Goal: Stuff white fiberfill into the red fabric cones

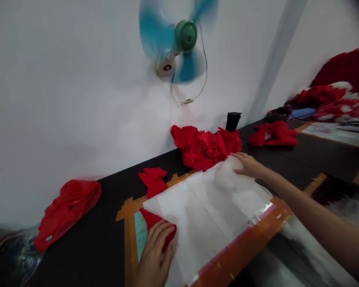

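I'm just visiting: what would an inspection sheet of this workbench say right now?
Surface: black table bearing an orange-taped board.
Job's things: white sheet on the board; small red fabric piece at its corner.
Clutter: red fabric heap, red plastic bag, black cup.
Hands: left hand on the red piece; right hand flat on the sheet.
Cables: fan cord.
Surroundings: white wall, spinning blue fan.

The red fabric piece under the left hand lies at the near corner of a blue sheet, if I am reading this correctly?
Not quite: the head view shows the red fabric piece under the left hand at the near corner of a white sheet, not a blue one.
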The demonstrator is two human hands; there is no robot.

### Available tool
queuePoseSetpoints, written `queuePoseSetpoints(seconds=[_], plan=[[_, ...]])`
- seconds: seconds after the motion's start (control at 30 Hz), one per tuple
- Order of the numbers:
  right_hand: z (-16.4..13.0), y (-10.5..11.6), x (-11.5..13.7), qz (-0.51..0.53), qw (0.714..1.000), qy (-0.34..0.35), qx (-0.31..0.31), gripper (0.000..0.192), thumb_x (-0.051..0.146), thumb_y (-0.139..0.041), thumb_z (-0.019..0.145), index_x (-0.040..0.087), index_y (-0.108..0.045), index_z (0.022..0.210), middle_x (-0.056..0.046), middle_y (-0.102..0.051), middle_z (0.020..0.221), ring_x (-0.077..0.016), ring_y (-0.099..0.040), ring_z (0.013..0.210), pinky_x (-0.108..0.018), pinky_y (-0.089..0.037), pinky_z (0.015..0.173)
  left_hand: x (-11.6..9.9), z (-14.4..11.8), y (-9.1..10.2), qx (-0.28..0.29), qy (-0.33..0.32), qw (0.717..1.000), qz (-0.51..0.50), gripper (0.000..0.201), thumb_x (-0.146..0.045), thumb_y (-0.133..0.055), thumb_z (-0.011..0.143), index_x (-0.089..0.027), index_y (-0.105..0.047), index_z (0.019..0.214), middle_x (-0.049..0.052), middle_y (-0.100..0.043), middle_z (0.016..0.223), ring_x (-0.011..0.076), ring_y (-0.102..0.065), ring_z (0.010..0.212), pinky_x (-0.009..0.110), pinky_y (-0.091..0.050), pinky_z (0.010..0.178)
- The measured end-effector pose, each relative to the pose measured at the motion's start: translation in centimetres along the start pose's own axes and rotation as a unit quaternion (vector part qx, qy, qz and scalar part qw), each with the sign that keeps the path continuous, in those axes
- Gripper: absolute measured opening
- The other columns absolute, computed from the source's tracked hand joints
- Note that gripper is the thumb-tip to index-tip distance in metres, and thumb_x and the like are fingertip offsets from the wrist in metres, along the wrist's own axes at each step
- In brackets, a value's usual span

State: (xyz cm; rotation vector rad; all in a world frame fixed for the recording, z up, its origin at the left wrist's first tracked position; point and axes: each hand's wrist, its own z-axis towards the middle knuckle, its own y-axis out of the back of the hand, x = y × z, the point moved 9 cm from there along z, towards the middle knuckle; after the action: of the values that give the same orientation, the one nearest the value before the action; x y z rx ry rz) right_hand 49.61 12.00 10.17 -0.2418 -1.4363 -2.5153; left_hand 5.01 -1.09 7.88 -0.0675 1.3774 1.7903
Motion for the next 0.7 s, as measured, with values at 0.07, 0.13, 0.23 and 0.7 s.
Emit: queuePoseSetpoints(seconds=[0.07, 0.13, 0.23, 0.7], plan=[[-1.0, -1.5, 0.0, 0.018, 0.999, -0.006, 0.032, 0.029, 0.023, -0.067, 0.072, 0.015, -0.07, 0.1, -0.013, -0.072, 0.093, -0.023, -0.067, 0.082, -0.032, -0.05, 0.074, -2.2, 2.6, -1.4, 0.022, -0.011, 0.999, -0.037, 0.029, -0.026, -0.049, 0.092, -0.025, -0.064, 0.117, 0.01, -0.067, 0.12, 0.0252, -0.061, 0.116, 0.044, -0.054, 0.097], [-1.8, -2.1, 0.4, 0.035, 0.999, -0.019, 0.035, 0.027, 0.019, -0.063, 0.072, 0.015, -0.069, 0.098, -0.011, -0.072, 0.091, -0.0229, -0.067, 0.079, -0.031, -0.051, 0.072, -3.9, 5.2, -3.4, 0.053, -0.023, 0.995, -0.081, 0.029, -0.023, -0.047, 0.092, -0.023, -0.063, 0.116, 0.01, -0.067, 0.116, 0.0231, -0.062, 0.11, 0.041, -0.054, 0.095], [-2.5, -1.2, 1.5, 0.063, 0.997, -0.042, 0.001, 0.032, 0.022, -0.057, 0.075, 0.018, -0.066, 0.105, -0.009, -0.072, 0.098, -0.024, -0.067, 0.082, -0.033, -0.052, 0.074, -4.9, 9.2, -6.4, 0.068, 0.0, 0.99, -0.12, 0.03, -0.017, -0.047, 0.089, -0.022, -0.061, 0.114, 0.008, -0.066, 0.113, 0.0194, -0.064, 0.095, 0.037, -0.055, 0.087], [-5.3, -3.6, 9.5, 0.107, 0.99, -0.055, -0.074, 0.037, 0.023, -0.053, 0.08, 0.016, -0.055, 0.117, -0.015, -0.063, 0.109, -0.0311, -0.06, 0.102, -0.045, -0.05, 0.088, -5.0, 16.6, -15.2, 0.048, 0.087, 0.986, -0.132, 0.02, -0.007, -0.054, 0.081, -0.013, -0.065, 0.096, 0.013, -0.067, 0.102, 0.0261, -0.062, 0.101, 0.042, -0.046, 0.095]])
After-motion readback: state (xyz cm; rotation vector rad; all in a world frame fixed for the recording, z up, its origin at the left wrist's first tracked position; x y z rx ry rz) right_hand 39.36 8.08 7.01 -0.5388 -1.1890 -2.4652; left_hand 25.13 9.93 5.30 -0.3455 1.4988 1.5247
